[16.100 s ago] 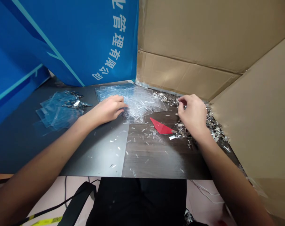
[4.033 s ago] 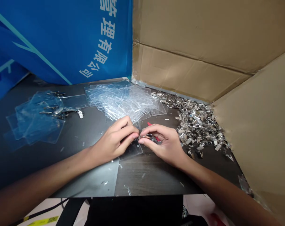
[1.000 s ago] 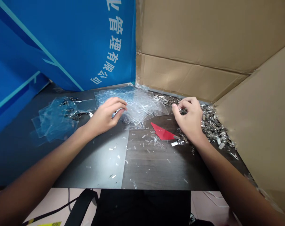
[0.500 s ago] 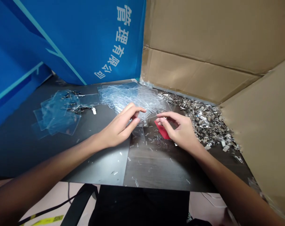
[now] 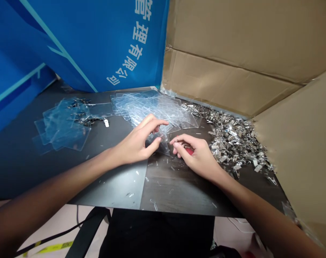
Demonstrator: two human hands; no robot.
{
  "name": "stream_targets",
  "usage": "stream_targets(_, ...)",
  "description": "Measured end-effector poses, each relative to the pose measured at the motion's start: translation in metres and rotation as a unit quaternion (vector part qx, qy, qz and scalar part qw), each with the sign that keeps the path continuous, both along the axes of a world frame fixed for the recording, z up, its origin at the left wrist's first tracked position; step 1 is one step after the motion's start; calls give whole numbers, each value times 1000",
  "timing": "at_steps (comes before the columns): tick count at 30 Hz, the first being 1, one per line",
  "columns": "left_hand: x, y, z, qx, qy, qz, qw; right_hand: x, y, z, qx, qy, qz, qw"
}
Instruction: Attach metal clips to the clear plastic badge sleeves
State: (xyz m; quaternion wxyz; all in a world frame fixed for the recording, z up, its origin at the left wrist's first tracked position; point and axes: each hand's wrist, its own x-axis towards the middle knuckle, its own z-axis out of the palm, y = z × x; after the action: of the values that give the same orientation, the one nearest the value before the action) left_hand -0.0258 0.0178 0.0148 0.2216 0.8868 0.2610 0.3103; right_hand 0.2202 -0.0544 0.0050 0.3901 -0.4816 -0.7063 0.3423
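Observation:
My left hand (image 5: 140, 141) pinches a clear plastic badge sleeve (image 5: 161, 146) at the near edge of a spread pile of clear sleeves (image 5: 152, 107). My right hand (image 5: 196, 154) is curled close beside it, fingers pressed on a small metal clip (image 5: 179, 143). A red plastic piece (image 5: 189, 151) lies mostly hidden under the right hand. To the right, a heap of metal clips (image 5: 232, 139) covers the dark table (image 5: 163, 182).
A second pile of sleeves with clips attached (image 5: 63, 123) lies at the left. A blue printed board (image 5: 84, 43) stands behind, with cardboard walls (image 5: 232, 53) at the back and right. Small clear plastic scraps are scattered over the table's front. A cable hangs below its edge.
Both hands have drawn together near the table's middle: the left pulled one sleeve off the pile, the right came from the clip heap with a clip and now covers the red piece.

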Motion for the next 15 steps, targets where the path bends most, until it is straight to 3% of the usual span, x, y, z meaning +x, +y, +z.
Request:
stream_targets(9, 13, -10, -7, -42, 8, 31, 999, -12, -9, 3, -5, -55, -12, 998)
stream_targets(15, 17, -18, -3, 9, -24, 22, 999, -16, -9, -11, 109, -91, -43, 989)
